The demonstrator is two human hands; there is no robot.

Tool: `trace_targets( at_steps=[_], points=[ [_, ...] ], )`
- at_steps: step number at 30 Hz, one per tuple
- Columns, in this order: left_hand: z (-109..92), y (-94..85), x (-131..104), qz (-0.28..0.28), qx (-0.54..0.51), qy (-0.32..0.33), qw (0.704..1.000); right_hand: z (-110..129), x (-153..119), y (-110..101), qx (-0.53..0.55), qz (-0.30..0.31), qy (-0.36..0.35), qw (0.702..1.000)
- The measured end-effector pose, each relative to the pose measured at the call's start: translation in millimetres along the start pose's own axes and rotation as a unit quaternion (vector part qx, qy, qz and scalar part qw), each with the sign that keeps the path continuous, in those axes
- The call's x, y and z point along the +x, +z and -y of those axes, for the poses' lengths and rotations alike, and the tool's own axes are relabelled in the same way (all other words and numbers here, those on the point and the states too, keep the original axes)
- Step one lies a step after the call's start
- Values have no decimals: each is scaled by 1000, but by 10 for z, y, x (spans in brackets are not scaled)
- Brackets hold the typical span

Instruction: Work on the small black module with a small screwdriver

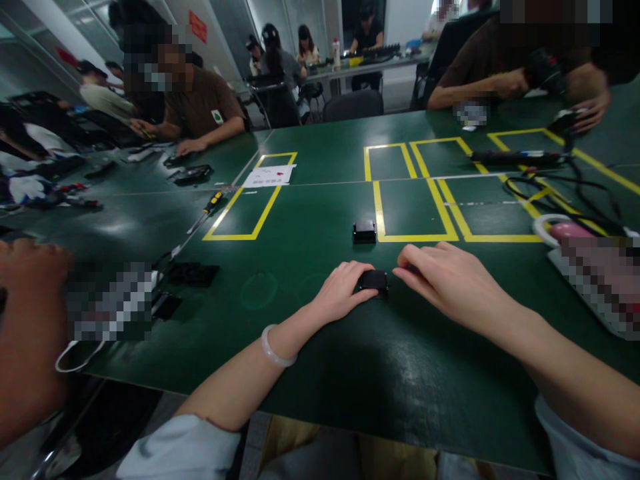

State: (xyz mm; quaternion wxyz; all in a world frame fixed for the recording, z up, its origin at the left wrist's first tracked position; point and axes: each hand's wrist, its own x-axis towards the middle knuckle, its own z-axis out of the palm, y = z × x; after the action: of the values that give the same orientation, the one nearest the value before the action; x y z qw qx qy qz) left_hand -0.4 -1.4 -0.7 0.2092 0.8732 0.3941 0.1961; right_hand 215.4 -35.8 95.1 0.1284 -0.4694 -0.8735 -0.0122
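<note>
My left hand (345, 288), with a pale bracelet at the wrist, grips a small black block (374, 281) lying on the green table (310, 353). Just right of that block is my right hand (434, 275), its fingers curled together in a pinch; whatever may be between the fingertips is too small to make out. A second black block (364, 231) rests beyond my hands, close to the corner of a yellow taped rectangle.
Yellow tape outlines (417, 238) mark the table ahead. A yellow-black screwdriver (213, 202) and black parts (193, 274) lie to the left, near a person's arm (33, 333). Cables (575, 193) and a pink-and-white object (575, 233) are at right. Other people sit across the table.
</note>
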Motion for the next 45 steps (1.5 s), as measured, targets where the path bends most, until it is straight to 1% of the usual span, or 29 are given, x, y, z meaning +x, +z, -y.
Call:
trace_targets(
  at_steps=[6, 11, 15, 22, 31, 38, 45],
  points=[
    [-2, 1, 1, 1, 1, 1, 1000, 5, -2, 22, 10, -23, -4, 1000],
    [-7, -2, 3, 2, 5, -3, 1000, 15, -2, -4, 21, -9, 4, 1000],
    [-7, -2, 4, 3, 4, -4, 1000, -3, 5, 2, 7, 1, 1, 1000],
    [-15, -17, 3, 7, -3, -4, 1000, 19, 1, 6, 14, -20, 8, 1000],
    [-5, -8, 2, 6, -3, -10, 1000, -1, 10, 2, 15, 3, 6, 1000],
    [-11, -16, 1, 6, -3, -4, 1000, 15, 3, 14, 23, -18, 10, 1000],
    [-13, -15, 1, 5, -4, -4, 1000, 0, 8, 8, 14, -11, 3, 1000]
  ],
)
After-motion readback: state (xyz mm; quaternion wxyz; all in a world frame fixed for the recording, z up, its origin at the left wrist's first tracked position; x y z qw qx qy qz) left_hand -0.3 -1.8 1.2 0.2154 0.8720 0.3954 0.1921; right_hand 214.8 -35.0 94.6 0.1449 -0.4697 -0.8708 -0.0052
